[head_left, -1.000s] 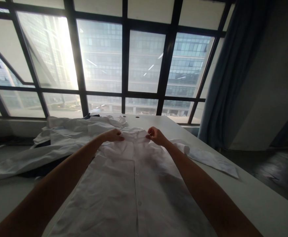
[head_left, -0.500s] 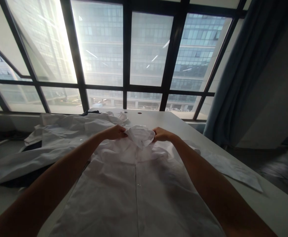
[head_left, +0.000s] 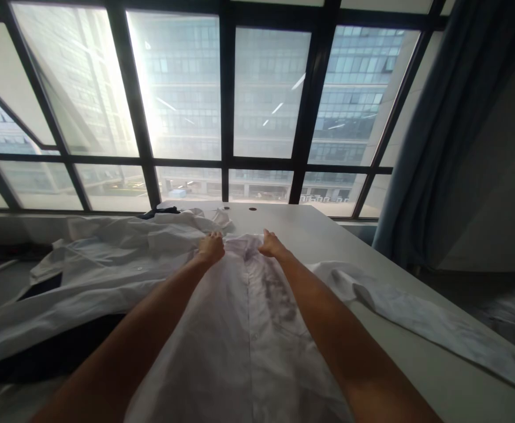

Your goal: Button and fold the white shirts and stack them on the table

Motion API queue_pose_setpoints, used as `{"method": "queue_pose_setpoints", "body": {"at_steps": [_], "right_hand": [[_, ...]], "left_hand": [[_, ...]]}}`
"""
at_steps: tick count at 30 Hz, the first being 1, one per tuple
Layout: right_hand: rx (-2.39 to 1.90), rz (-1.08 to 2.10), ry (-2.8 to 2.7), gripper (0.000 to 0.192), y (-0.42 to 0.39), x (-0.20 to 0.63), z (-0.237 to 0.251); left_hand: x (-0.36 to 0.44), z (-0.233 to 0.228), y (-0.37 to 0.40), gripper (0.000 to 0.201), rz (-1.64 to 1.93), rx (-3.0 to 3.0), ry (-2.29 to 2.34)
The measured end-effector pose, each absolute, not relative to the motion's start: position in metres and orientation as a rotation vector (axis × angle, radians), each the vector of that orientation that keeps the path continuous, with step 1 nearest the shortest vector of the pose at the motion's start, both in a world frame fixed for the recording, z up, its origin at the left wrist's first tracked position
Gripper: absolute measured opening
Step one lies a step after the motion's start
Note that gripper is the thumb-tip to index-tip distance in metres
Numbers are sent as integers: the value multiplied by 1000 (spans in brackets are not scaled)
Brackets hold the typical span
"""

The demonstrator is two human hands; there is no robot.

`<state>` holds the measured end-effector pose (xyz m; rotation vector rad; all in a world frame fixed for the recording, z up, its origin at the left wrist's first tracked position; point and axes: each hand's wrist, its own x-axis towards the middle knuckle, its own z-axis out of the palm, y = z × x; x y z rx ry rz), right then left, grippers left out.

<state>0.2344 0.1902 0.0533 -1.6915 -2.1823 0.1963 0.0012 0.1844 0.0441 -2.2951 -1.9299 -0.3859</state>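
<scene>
A white button-up shirt (head_left: 248, 335) lies front up on a pale table (head_left: 323, 238), its collar pointing away from me. My left hand (head_left: 211, 248) rests on the left side of the collar with its fingers curled into the cloth. On the right side of the collar sits my right hand (head_left: 273, 245), also gripping the fabric. The collar lies flat between both hands. One sleeve (head_left: 416, 320) spreads out to the right across the table.
A heap of other white garments (head_left: 107, 258) covers the left of the table, with dark cloth (head_left: 63, 346) under it. Beyond the table's far edge stands a large window (head_left: 222, 106). A grey-blue curtain (head_left: 420, 147) hangs at the right.
Half a second ago both hands held the collar bunched and raised. Now the collar lies flat, the hands are closer together and farther from me, and the shirt body is pulled straighter.
</scene>
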Motion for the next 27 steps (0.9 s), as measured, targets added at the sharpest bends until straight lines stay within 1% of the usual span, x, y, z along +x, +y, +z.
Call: {"method": "queue_pose_setpoints", "body": {"at_steps": [2,5,10,13,17,22,24,27], "right_hand": [[-1770,168,-2148,34,176,246,38],[-1978,139,-2105,30,153,279,19],[-2223,269,-2096,50,122,337,-9],[-2358,218,-1960,67,111,354,-25],[-2506,216,-1809,75,114,359,-35],[-2584,166,-1699,75,133,357,-31],[-2621,158,-1682,72,138,358,-27],[-2682,135,-1654,66,138,360,-19]], "left_hand": [[-6,32,166,35,-329,-2432,-1770],[-21,23,141,42,-224,-2602,-1652],[-42,1,120,67,-53,-2707,-1683],[-50,-16,116,70,-61,-2728,-1745],[-49,-28,112,74,-113,-2666,-1841],[-41,-26,109,72,-149,-2644,-1902],[-47,-17,109,65,-225,-2670,-1858],[-72,10,106,50,-421,-2605,-1759]]}}
